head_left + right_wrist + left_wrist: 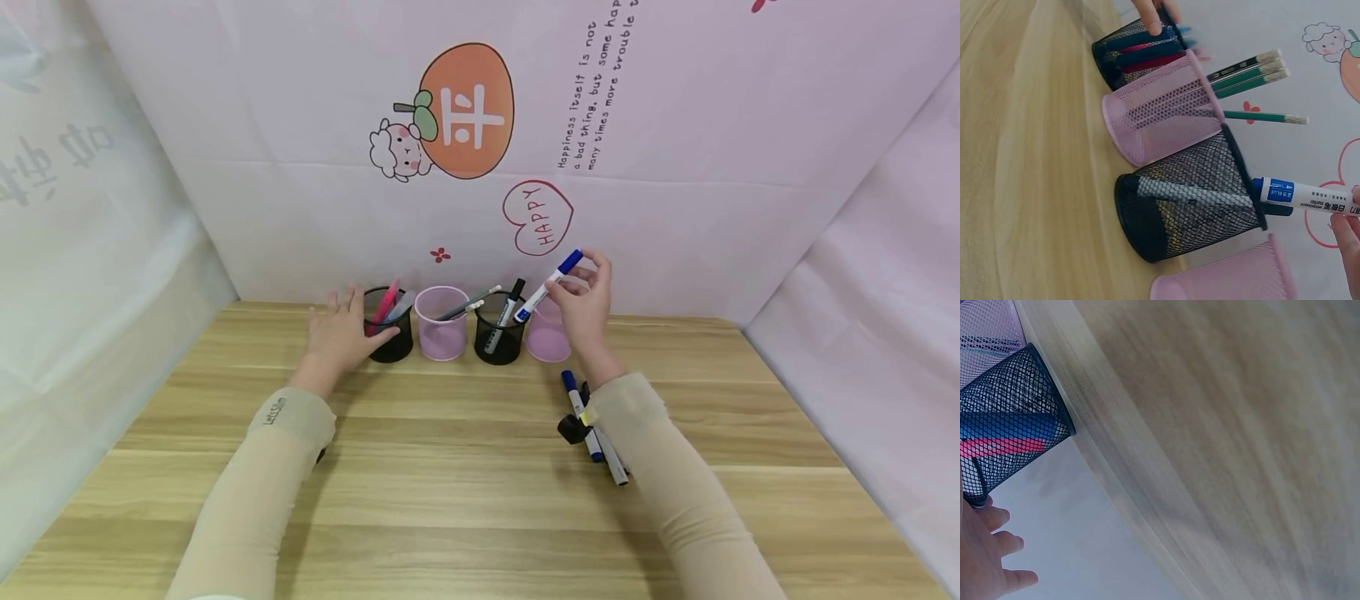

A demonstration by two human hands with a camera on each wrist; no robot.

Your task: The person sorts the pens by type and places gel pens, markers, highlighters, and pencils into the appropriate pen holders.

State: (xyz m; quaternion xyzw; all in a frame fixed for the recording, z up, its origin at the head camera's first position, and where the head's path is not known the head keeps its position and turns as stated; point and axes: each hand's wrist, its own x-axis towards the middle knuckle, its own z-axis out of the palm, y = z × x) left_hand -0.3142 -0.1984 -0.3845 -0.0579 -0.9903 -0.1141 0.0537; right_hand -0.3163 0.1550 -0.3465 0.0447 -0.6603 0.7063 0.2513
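Right hand pinched blue-capped whiteboard marker mid-barrel, raised over back edge of table, above black mesh cup and pink mesh cup. Marker looked light, stiff, smooth, probably slippery; mid-barrel hold suited it. Left hand, fingers straight, rested against leftmost black mesh cup.

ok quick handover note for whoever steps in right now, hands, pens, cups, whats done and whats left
Left hand: fingers rest on the leftmost black mesh cup, steadying it.
Right hand: pinches a blue-capped marker, tilted above the right black cup and the rightmost pink cup.
Done: pink and blue pens in the left black cup, pencils in the left pink cup, a black marker in the right black cup.
Left: the held marker, plus loose markers on the table by the right forearm.
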